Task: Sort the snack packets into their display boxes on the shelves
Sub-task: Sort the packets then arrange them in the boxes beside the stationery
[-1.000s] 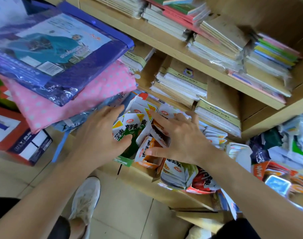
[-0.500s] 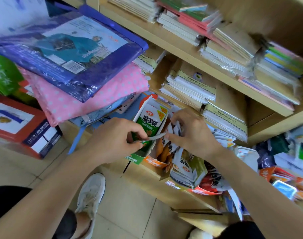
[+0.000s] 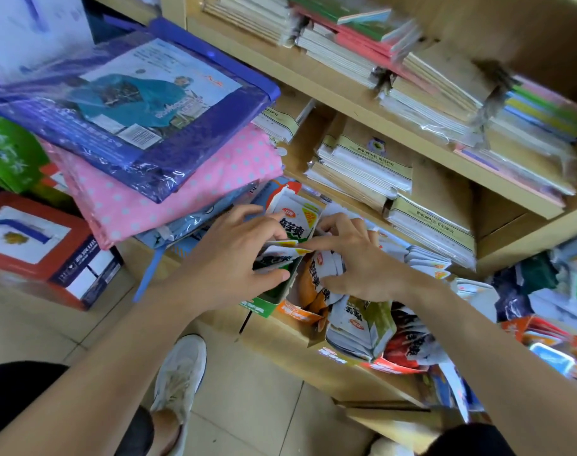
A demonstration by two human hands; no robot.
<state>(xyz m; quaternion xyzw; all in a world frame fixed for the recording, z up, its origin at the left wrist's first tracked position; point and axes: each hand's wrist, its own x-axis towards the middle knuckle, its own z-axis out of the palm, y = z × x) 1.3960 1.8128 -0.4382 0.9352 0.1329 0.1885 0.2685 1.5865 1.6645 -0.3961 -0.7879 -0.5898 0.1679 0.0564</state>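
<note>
Sideways packets [image 3: 280, 253] (tips rightward), left hand [image 3: 227, 264] pinching

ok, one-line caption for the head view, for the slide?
Left hand grips green packets at the green display box while right hand holds orange packets beside it, on a wooden shelf.

Light wooden shelving [image 3: 362, 103] filled upper & right of frame, lit bright & even. Beige tiled floor [image 3: 264, 406] ran across the bottom, grout lines visible. Notebook stacks [image 3: 362, 162] sat on the mid shelf, center-right. Bagged raincoats [image 3: 149, 103] were piled upper left, w/ a red carton [image 3: 33, 238] below at left edge.
</note>
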